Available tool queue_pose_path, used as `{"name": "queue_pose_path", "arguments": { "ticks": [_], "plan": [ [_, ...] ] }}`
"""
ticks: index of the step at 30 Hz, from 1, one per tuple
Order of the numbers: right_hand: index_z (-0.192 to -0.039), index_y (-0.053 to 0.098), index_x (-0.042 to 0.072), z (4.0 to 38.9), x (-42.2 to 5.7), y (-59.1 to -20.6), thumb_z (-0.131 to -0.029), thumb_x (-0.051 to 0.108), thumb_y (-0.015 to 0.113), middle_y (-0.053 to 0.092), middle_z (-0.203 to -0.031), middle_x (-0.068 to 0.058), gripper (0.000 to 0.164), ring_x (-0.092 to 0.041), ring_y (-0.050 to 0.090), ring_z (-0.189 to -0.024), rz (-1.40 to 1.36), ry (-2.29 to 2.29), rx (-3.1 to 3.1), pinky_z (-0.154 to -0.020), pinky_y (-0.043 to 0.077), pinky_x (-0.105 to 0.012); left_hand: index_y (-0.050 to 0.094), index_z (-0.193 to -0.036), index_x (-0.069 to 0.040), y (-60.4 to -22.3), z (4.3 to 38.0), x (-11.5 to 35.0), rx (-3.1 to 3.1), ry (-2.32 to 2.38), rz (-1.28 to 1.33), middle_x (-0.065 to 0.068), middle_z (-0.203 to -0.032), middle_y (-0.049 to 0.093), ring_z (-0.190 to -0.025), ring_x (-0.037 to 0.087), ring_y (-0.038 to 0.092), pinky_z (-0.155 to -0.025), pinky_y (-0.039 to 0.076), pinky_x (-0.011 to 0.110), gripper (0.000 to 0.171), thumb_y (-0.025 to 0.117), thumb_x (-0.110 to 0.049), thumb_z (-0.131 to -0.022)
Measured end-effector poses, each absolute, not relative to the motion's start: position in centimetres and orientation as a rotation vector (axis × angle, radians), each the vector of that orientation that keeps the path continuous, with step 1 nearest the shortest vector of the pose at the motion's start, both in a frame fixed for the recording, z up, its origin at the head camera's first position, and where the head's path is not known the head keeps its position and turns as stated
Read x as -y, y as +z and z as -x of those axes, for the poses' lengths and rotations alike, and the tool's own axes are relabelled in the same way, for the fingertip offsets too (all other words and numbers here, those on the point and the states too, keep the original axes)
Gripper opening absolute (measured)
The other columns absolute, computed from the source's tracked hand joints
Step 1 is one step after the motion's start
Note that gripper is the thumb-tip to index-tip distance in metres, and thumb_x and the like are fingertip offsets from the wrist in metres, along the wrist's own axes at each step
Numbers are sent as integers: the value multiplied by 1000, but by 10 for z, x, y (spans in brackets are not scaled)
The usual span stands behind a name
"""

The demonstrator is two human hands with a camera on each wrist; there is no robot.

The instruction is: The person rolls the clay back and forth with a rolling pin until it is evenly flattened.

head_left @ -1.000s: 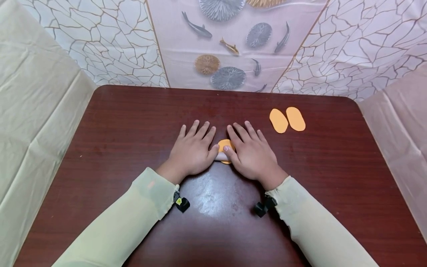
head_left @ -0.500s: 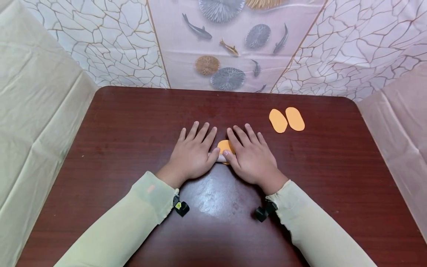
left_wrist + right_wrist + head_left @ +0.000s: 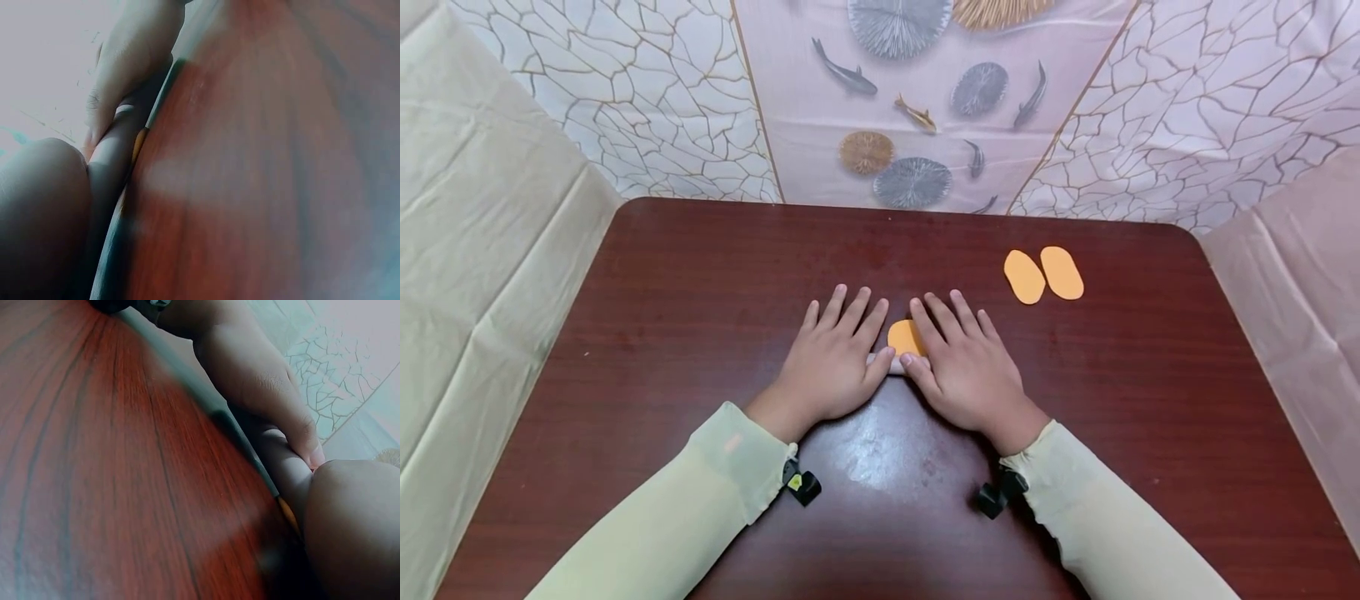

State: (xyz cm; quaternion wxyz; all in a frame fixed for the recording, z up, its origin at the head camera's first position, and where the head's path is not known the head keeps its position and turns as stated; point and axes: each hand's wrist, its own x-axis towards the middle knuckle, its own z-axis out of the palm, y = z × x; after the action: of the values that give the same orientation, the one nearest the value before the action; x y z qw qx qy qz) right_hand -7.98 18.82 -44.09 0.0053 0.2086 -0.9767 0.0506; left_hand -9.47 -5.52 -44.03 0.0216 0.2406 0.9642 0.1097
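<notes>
A whitish, smooth rolling rod point(image 3: 897, 367) lies crosswise on the table, mostly hidden under both hands. Just beyond it shows a flat, rounded orange piece point(image 3: 902, 335), apparently dough or clay; its right side is covered. My left hand point(image 3: 831, 360) lies palm down over the rod's left part, fingers straight and spread. Over the right part my right hand point(image 3: 967, 364) rests the same way. Both thumbs touch the rod near its middle, a small gap apart. In the left wrist view, the rod point(image 3: 111, 156) runs beneath the hands, with a thin orange edge point(image 3: 139, 144) under it.
Two flat orange ovals point(image 3: 1024, 277) point(image 3: 1062, 273) lie side by side at the table's back right. The dark red-brown wooden table point(image 3: 700, 250) has a patterned cloth point(image 3: 917, 125) behind it and plain cloth point(image 3: 482, 275) at its sides.
Both hands and the rod have moved a little toward me. The rod now lies at the near edge of the orange piece, which shows beyond it. The head view has shifted slightly.
</notes>
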Motion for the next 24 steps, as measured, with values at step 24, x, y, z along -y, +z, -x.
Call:
{"name": "queue_pose_path", "arguments": {
  "ticks": [24],
  "plan": [
    [-183,13,27,66,-186,-438,-115,74,18,13,-191,-3,83,-40,13,-177,-684,160,3081,-137,25,-68,32,-180,-23,-442,81,58,-3003,318,-817,9,-187,29,-175,40,22,-137,25,70,73,26,-62,-118]
  ]
}}
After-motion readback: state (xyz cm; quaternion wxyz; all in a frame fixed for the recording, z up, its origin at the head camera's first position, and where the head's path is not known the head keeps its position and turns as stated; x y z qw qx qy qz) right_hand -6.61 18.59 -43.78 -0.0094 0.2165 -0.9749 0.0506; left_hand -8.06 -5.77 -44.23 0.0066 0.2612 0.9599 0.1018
